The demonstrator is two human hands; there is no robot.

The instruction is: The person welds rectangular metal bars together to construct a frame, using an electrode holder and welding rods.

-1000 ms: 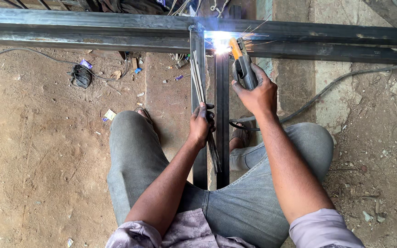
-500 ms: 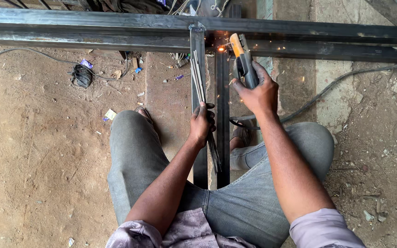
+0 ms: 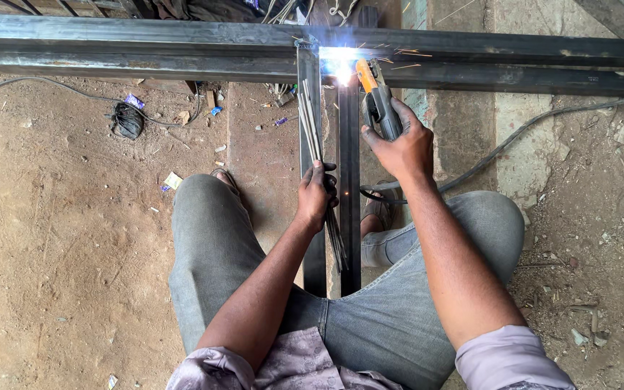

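Squatting over a dark upright steel bar (image 3: 349, 180) running from near to far between the knees of grey worn jeans (image 3: 399, 318); gripping, with the right hand (image 3: 401, 144), a black welding electrode holder with an orange tip (image 3: 377, 101), fingers wrapped tight around its handle; pointing that tip to the far left, at the joint where the upright bar is meeting a long dark horizontal steel beam (image 3: 146, 47) spanning the far edge of the scene; throwing off a bright white-blue welding arc (image 3: 341, 71) right at that joint, with thin sparks streaking to the right; clasping, with the left hand (image 3: 316, 195), a bundle of thin grey welding rods (image 3: 315, 137), fingers curled shut around the bundle's middle, rods fanning slightly toward the far end and reaching up close to the beam, their near ends poking out below the fist; resting just left of the upright bar, the left hand touching or nearly touching it; trailing from the right side, a dark cable (image 3: 514, 141) lying over the pale concrete strip (image 3: 521, 159); lying well apart on the brown dirt ground (image 3: 59, 238) at far left, a black coiled bundle of wire (image 3: 127, 120) and small scraps of litter (image 3: 172, 180); showing at the near edge, pale lilac shirt sleeves (image 3: 507, 357).
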